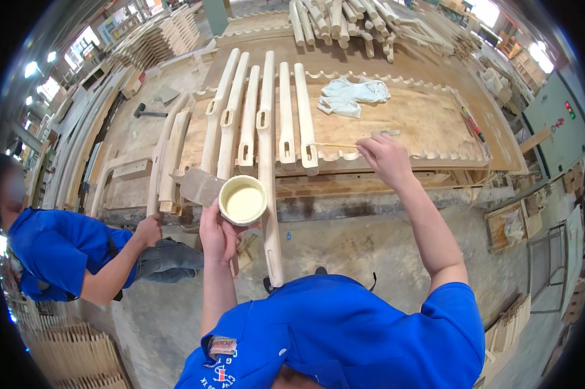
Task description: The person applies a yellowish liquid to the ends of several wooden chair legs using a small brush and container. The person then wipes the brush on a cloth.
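My left hand [216,236] is closed round a round cup [244,200] of pale cream liquid, held in front of the bench. A flat brownish piece [200,186] shows beside the cup; whether I hold it too, I cannot tell. Between the fingertips of my right hand [386,159] is a thin stick [338,144]. Its far end reaches the slot at the near end of the rightmost wooden leg [303,107]. Several similar slotted legs [249,113] lie side by side to its left, and a longer one [266,149] juts out over the bench edge towards me.
A white cloth or glove [354,96] lies on the notched wooden rack [409,123]. Behind are piled wooden rods [344,19]. At left, a co-worker in blue [65,249] grips a wooden part [159,155], near a black mallet [150,113]. A grey-green cabinet [555,123] stands at right.
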Demonstrator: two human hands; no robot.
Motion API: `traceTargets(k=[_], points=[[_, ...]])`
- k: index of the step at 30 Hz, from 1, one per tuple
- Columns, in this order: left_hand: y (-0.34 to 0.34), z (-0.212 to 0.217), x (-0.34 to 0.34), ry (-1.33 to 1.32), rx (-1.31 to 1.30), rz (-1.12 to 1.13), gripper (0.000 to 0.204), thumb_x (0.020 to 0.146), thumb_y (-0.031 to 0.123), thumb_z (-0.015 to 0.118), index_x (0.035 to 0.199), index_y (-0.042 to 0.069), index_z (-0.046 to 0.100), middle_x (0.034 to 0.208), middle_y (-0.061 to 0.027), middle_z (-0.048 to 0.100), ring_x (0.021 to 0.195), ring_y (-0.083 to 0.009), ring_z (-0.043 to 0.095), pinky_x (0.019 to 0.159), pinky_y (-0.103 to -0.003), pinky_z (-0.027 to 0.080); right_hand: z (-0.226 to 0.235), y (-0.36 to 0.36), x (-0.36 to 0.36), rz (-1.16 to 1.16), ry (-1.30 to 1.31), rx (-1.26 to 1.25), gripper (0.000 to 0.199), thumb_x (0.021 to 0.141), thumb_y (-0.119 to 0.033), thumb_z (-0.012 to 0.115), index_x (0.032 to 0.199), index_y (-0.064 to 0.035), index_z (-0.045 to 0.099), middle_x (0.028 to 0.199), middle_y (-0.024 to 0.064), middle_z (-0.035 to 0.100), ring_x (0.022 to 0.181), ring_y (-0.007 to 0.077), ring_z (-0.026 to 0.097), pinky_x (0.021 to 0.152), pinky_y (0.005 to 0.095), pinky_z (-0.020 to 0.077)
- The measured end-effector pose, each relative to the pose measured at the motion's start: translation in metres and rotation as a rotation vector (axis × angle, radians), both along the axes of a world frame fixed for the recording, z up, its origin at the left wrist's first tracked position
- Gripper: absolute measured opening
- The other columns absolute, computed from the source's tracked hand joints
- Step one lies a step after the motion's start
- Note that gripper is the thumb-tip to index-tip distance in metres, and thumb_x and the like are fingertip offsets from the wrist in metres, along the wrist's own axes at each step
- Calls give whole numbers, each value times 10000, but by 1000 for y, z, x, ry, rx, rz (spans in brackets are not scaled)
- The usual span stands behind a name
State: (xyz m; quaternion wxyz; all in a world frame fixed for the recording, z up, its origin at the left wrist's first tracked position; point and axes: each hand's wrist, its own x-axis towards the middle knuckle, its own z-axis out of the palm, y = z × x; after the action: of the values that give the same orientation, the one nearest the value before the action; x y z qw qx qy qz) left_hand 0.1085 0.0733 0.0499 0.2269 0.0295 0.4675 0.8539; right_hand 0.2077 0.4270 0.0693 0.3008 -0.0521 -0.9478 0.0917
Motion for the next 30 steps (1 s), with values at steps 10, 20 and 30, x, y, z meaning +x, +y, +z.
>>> traceTargets(k=[10, 20, 30], points=[[2, -5, -3, 36, -55, -21, 431, 977, 292, 280, 1256, 3, 436, 1176, -188, 562, 999, -313, 616, 697, -494, 573, -2, -7, -6, 160, 62, 52, 59, 768, -120, 662, 813, -129, 626, 743, 7, 578, 709, 201, 559, 612, 336, 470], [-3, -8, -2, 42, -45, -35, 446, 978, 292, 268, 1264, -8, 432, 1184, -188, 562, 1007, -299, 615, 711, -481, 575, 1, -12, 8, 179, 107, 64, 87, 758, -95, 667, 831, -127, 634, 771, 8, 587, 725, 202, 587, 596, 328, 480], [2, -5, 4, 61, -62, -16, 449, 978, 288, 258, 1271, -6, 428, 1205, -189, 550, 1015, -316, 611, 717, -497, 572, -2, -5, -12, -10, -145, -152, 133, 853, -225, 587, 841, -105, 644, 736, 50, 618, 762, 246, 600, 650, 382, 482]])
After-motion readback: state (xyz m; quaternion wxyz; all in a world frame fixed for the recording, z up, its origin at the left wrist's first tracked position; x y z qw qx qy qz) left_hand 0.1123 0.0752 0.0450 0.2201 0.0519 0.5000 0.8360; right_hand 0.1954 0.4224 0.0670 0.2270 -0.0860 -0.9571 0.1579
